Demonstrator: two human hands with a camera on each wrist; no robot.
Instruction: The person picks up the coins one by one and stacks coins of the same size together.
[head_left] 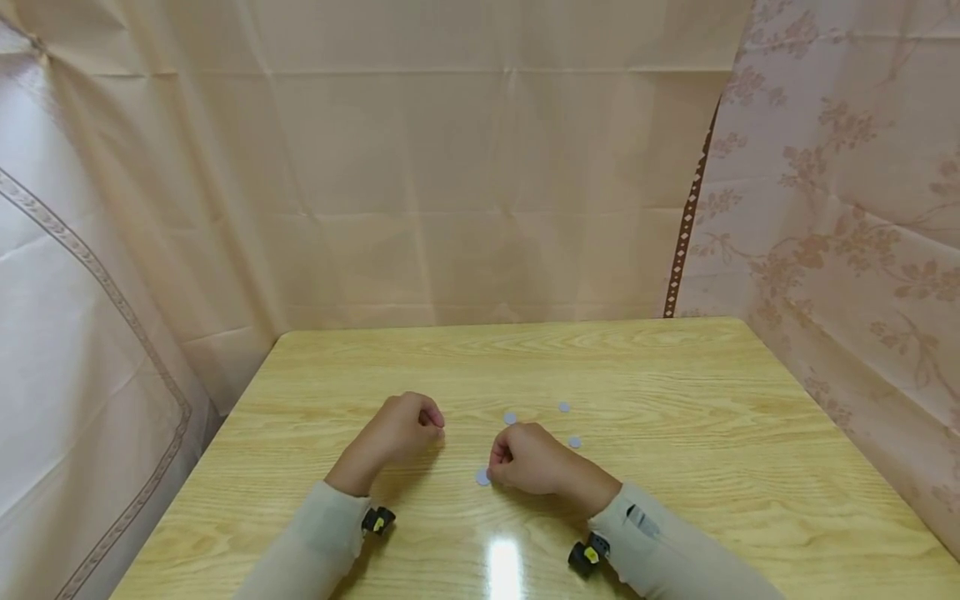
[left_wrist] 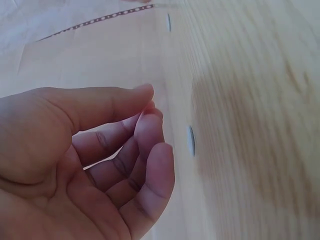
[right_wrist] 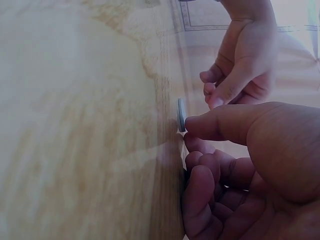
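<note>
My right hand is low over the table with curled fingers, its thumb and index tips at the near edge of a small round pale grey disc. In the right wrist view the thumb tip touches that disc, which shows nearly edge-on against the tabletop; the contact of the index finger is partly hidden. My left hand hovers to the left with loosely curled fingers. Its thumb and index tips come together, and nothing shows between them.
Other pale discs lie on the wooden table: one beyond the right hand, one farther back and one behind the right wrist. Cloth curtains hang behind the table and at both sides.
</note>
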